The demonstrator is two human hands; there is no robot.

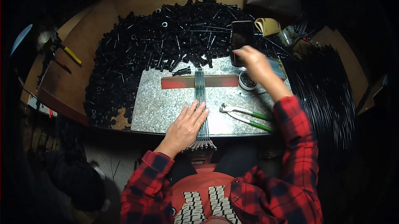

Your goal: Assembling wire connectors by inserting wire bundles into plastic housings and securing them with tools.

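A row of thin metal rods [200, 99] is laid side by side on the grey stone slab [158, 103] at the near middle of the bench [124, 8], running from near to far across a red bar [183, 82]. The left hand [187, 125] is pressed flat on the near part of the row, fingers spread and apart, so that the rods are pinned rather than gripped. The right hand [254, 60] is raised at the far right, just above a small round dish [247, 80] and beside a dark phone [242, 37] propped upright; whether its fingers are closed on anything cannot be told, since the hand is blurred. The step in hand is judged to be the holding and lining up of the rods while something small is fetched from the far right. For the next move, the row would need to be kept flat and even under the palm while the right hand is brought back over it. The rods look slender, pale and closely packed, with dark caps bunched at their near ends over the bench edge. Green-handled pliers [245, 116] are lying just right of the row, untouched. A great heap of small black tubes [145, 45] is piled round the far and left sides of the slab
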